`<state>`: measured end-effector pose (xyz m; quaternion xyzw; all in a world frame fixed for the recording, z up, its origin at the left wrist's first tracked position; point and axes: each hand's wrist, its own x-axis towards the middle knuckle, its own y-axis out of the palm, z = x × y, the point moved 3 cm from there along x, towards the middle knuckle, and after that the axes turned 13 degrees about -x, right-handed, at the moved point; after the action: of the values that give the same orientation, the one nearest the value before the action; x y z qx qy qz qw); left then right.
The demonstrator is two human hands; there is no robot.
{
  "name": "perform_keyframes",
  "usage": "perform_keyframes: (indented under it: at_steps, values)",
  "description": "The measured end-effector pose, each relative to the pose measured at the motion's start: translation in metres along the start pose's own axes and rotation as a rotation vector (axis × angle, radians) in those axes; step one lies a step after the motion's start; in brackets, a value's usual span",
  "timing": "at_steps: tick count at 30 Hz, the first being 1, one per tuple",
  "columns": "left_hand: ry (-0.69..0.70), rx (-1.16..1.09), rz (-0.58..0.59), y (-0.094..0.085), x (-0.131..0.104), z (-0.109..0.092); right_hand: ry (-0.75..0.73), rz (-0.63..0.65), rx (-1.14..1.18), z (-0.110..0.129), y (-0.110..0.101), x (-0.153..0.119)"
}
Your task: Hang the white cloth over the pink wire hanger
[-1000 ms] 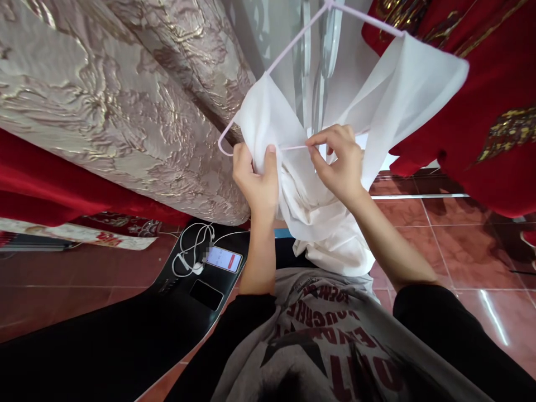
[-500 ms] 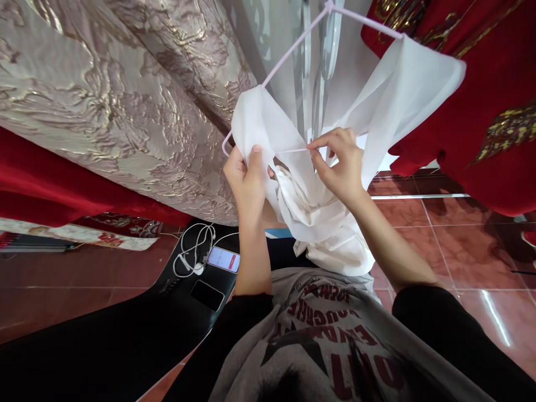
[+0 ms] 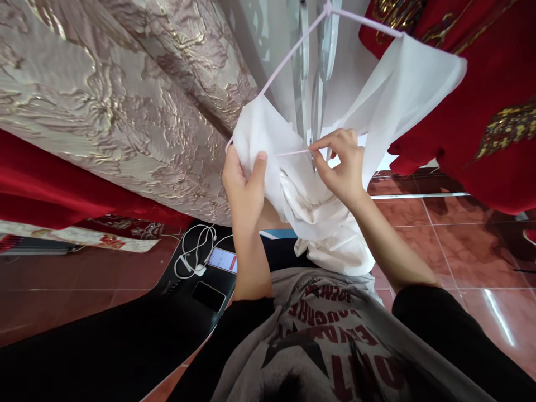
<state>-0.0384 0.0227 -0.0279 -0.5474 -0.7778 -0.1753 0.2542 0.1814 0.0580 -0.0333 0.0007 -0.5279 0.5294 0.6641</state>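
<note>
A white garment (image 3: 387, 106) drapes over a pale pink clothes hanger (image 3: 293, 49), and its lower folds bunch down near my lap. My left hand (image 3: 245, 178) grips the cloth by the hanger's left end, thumb in front; its fingers are partly hidden behind the fabric. To the right, my right hand (image 3: 341, 162) pinches with thumb and index finger at the thin pink lower bar of the hanger, where it crosses in front of the cloth. The bar's far side is mostly hidden by my right hand and the garment.
Shiny embossed fabric (image 3: 113, 111) hangs at the left, and red garments with gold sequins (image 3: 508, 134) hang at the right. Metal poles (image 3: 320, 72) stand behind the hanger. A black seat (image 3: 176, 312) holds a lit phone (image 3: 223, 259), a dark phone (image 3: 208, 296) and white earphones (image 3: 184, 262). Red tiles (image 3: 460, 245) cover the floor.
My left hand has shifted its hold slightly, and the cloth under it now covers more of the hanger's left end and of my fingers. My right hand has hardly moved.
</note>
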Motion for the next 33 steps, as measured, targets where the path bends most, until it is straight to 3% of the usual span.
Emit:
perform_keyframes:
  at_steps: [4, 9, 15, 23, 27, 29, 33]
  values:
    - [-0.072, 0.043, 0.048, 0.003, -0.003, -0.009, -0.014, 0.007, -0.010, 0.002, 0.000, 0.000]
    - [-0.039, 0.159, 0.072, 0.007, -0.001, -0.014, -0.014, -0.004, -0.011, 0.004, 0.000, -0.002]
    - [-0.044, 0.138, -0.010, 0.004, 0.000, -0.027, -0.014, -0.053, -0.035, 0.007, -0.004, -0.006]
    - [-0.190, -0.287, -0.123, 0.012, -0.003, -0.031, -0.005, -0.064, -0.013, 0.011, -0.001, -0.006]
    - [-0.185, -0.469, -0.155, 0.018, 0.019, -0.044, 0.007, -0.041, 0.006, 0.012, -0.001, -0.006]
    - [-0.267, -0.628, -0.114, 0.018, 0.037, -0.048, 0.013, -0.034, 0.012, 0.014, -0.002, -0.006]
    - [-0.412, -0.833, -0.075, 0.001, 0.059, -0.044, 0.000, -0.051, 0.026, 0.016, -0.001, -0.006]
